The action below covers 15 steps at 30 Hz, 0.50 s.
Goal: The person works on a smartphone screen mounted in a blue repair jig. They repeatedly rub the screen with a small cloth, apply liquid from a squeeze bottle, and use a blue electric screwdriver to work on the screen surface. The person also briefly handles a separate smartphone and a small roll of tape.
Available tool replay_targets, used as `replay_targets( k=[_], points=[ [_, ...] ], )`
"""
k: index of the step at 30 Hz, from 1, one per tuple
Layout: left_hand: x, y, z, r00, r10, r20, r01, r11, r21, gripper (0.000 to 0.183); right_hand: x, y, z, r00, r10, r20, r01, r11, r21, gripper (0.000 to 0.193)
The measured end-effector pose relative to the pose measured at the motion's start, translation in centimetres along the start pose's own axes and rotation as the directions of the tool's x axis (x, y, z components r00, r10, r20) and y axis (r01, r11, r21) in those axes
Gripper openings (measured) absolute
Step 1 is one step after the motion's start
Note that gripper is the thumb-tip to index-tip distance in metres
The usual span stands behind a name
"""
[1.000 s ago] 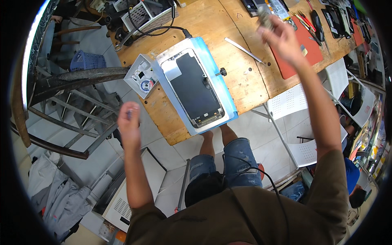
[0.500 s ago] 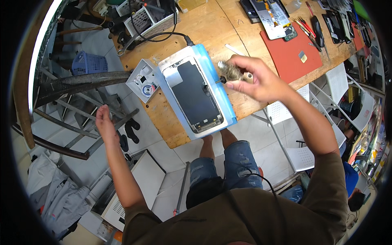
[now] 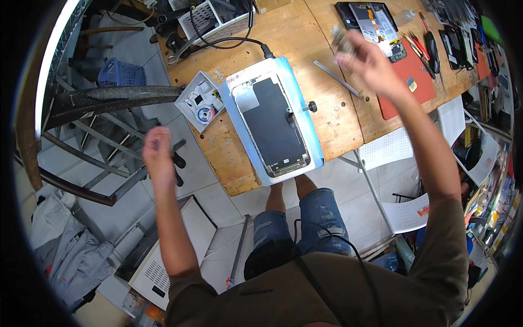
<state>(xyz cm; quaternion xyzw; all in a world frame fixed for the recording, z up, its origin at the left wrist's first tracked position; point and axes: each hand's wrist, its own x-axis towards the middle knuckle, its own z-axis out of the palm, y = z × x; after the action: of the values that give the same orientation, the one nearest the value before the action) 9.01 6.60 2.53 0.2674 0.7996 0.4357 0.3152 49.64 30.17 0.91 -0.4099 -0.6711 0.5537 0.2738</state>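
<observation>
Blurred by motion, my right hand is closed around a small, glassy, brownish bottle-like object above the back of the wooden table. Below and left of it lies a phone screen panel, dark with a pale frame, on a white heating plate with blue edging. A black knob sticks out from the plate's right side. My left hand hangs off the table's left side, touching nothing visible; its fingers are smeared. A thin metal spudger lies on the table between the plate and my right hand.
Left of the plate sits a white tray with a small spool and parts. An orange-red mat lies on the right near an opened phone, tweezers and pliers. White chairs stand past the table's near edge.
My right hand has moved away from the plate's knob, up and to the right, carrying the bottle-like object. The knob and spudger are now uncovered. My left hand has shifted slightly to the right.
</observation>
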Motion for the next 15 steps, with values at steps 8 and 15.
replay_targets(
  k=[8,15],
  points=[
    [1.7,-2.1,-1.1,0.993,-0.075,-0.093,0.070,0.996,-0.053,0.013,0.6,-1.1,1.4,0.993,-0.053,0.108,0.059,0.996,-0.060,0.041],
    [-7.2,4.8,7.2,0.902,0.056,0.428,0.025,0.983,-0.181,0.009,8.2,1.7,-8.5,0.913,-0.010,-0.407,-0.124,0.945,-0.301,0.037]
  ],
)
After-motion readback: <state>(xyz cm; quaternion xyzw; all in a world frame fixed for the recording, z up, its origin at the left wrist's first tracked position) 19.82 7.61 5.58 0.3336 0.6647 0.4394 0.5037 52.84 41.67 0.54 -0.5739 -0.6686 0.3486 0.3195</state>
